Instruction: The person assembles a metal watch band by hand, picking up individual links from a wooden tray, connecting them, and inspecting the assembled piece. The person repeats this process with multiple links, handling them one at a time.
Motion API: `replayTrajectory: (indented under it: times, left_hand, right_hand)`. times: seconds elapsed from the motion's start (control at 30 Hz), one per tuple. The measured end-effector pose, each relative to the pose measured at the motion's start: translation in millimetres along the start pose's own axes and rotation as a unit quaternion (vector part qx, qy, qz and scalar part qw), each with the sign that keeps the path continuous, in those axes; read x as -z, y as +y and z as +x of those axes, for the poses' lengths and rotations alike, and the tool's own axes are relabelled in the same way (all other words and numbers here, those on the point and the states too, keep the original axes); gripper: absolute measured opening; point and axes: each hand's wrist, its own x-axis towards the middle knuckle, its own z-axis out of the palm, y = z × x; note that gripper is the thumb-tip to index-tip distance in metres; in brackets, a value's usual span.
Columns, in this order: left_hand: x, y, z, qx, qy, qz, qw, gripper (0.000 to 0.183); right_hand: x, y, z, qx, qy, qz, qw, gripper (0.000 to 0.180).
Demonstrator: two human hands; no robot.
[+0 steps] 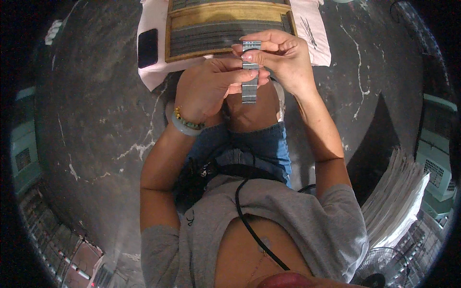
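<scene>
A narrow, segmented metallic strip [249, 93], banded grey and silver, is held upright in the picture between both hands, above the knees. My left hand [205, 86] pinches its middle between thumb and fingers. Higher up, my right hand [288, 57] grips the strip near its top end, the thumb lying across its face. Just beyond the hands is a wooden-framed tray [230, 13] with long rows of dark grey strips in it. The right hand partly covers the tray's near right corner.
Pale pink cloth [153, 77] lies under the tray. On it rest a black phone [148, 48] at left and several thin metallic pieces [308, 33] at right. A stack of whitish sheets [394, 201] and a fan [378, 268] stand to the right, on a cracked dark floor [97, 108].
</scene>
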Motion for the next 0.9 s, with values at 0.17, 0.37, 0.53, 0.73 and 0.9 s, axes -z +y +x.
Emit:
replayTrajectory:
  times: [0.17, 0.37, 0.53, 0.73, 0.9]
  left_hand:
    - [2, -4, 1, -0.025, 0.023, 0.068, 0.997, 0.023]
    - [0, -2, 0, -0.061, 0.018, 0.086, 0.994, 0.021]
    - [-3, -6, 1, -0.091, 0.045, 0.09, 0.991, 0.009]
    - [1, -10, 2, -0.102, 0.04, 0.094, 0.99, 0.01]
    - [10, -12, 4, -0.136, 0.05, 0.245, 0.959, 0.017]
  right_hand:
    - [-5, -1, -2, 0.031, 0.007, 0.01, 0.999, 0.022]
    - [-6, -4, -7, 0.04, 0.009, 0.003, 0.999, 0.022]
    - [-7, -4, -7, 0.086, 0.017, -0.059, 0.994, 0.023]
    - [-7, -1, -6, 0.109, 0.015, -0.044, 0.993, 0.023]
    - [-9, -2, -6, 0.113, 0.016, -0.056, 0.992, 0.022]
